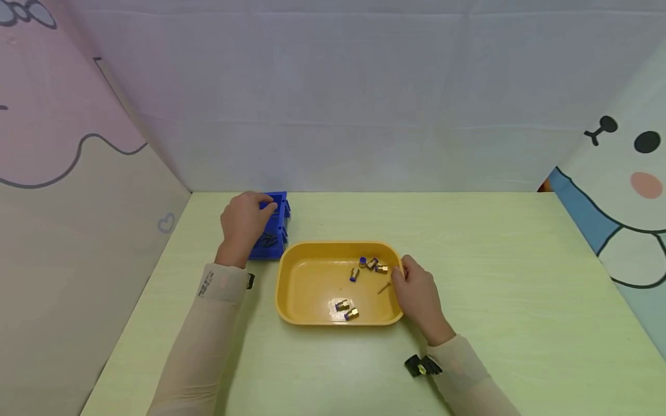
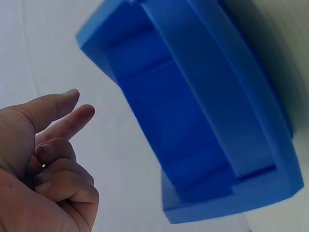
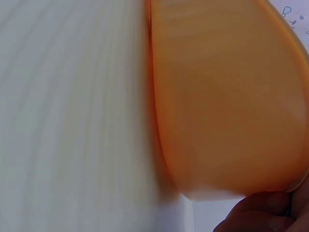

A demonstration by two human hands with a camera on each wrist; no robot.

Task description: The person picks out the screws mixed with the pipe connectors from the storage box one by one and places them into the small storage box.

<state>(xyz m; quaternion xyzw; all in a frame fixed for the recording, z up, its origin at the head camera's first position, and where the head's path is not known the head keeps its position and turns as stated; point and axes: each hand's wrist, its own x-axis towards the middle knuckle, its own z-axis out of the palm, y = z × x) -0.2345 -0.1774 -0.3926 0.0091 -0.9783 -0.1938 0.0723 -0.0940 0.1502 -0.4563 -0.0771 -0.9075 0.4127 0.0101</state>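
Note:
My left hand (image 1: 243,222) is over a blue parts bin (image 1: 269,251) at the back left. In the left wrist view, the thumb and index finger of that hand (image 2: 53,164) extend apart, other fingers curled, and nothing shows between the tips. Dark screws (image 1: 267,239) lie in the bin's near part. My right hand (image 1: 420,297) grips the right rim of a yellow tray (image 1: 312,289), thumb over the edge. Several brass push-in fittings with blue collars (image 1: 351,314) lie in the tray, along with a screw (image 1: 384,288). The right wrist view shows the tray's outer side (image 3: 227,106).
The pale wooden table (image 1: 494,260) carries the bin and the tray, which stand close together. A white curtain (image 1: 364,104) rises along the table's back edge. Printed cartoon panels (image 1: 78,231) flank both sides.

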